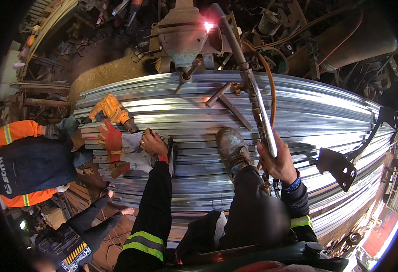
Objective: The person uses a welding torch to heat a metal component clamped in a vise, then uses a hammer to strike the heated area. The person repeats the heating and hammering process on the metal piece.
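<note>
My right hand (278, 157) is wrapped round the handle of a gas cutting torch (257, 97). The torch runs away from me, its bent head beside a bench vise (181, 36), where a pinkish-red glow (208, 26) shines. My left hand (155, 144) is over a pair of grey and red leather work gloves (133, 148), its fingers bent round something small and dark that I cannot make out. Just beyond the gloves lies an orange power drill (110, 110). A hammer (230, 106) rests between the vise and my boot (231, 149).
Long metal bars (190, 181) lie side by side beneath everything. An orange hose (272, 86) trails from the torch. A dark bent metal plate (337, 167) sits at right. Two people are at left, one in an orange sleeve (24, 131). Scrap and a large cylinder (344, 43) lie at the back.
</note>
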Action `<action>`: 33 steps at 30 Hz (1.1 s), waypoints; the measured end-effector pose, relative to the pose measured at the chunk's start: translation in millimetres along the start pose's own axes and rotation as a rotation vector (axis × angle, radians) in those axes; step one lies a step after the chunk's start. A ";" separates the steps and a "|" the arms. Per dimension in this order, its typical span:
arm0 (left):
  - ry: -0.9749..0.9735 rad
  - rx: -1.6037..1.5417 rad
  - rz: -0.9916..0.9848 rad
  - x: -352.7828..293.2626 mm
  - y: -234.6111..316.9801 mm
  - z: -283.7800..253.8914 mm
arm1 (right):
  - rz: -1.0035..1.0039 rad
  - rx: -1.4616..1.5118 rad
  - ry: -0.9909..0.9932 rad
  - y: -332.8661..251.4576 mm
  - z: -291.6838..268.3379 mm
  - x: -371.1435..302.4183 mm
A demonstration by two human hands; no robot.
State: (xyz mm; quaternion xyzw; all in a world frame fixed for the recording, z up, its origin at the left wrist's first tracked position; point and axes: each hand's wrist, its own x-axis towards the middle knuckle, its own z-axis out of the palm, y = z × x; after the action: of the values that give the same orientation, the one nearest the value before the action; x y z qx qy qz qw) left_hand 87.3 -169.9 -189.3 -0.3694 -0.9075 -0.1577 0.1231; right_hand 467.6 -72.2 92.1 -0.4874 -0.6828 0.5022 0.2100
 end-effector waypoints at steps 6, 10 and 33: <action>0.008 -0.018 0.006 0.5 0.7 -1.3 | 0.016 0.015 0.001 0.0 0.5 0.8; -0.013 -0.020 0.011 0.1 -0.4 -2.0 | 0.023 0.023 0.000 -0.8 0.0 1.2; 0.040 -0.021 0.031 0.5 -1.5 0.5 | -0.039 -0.001 0.009 -2.0 -2.0 4.1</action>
State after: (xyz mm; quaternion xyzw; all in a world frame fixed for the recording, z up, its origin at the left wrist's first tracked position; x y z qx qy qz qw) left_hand 85.8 -170.4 -189.9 -0.3816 -0.8973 -0.1726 0.1397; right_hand 466.4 -67.6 93.8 -0.4762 -0.6915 0.4955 0.2225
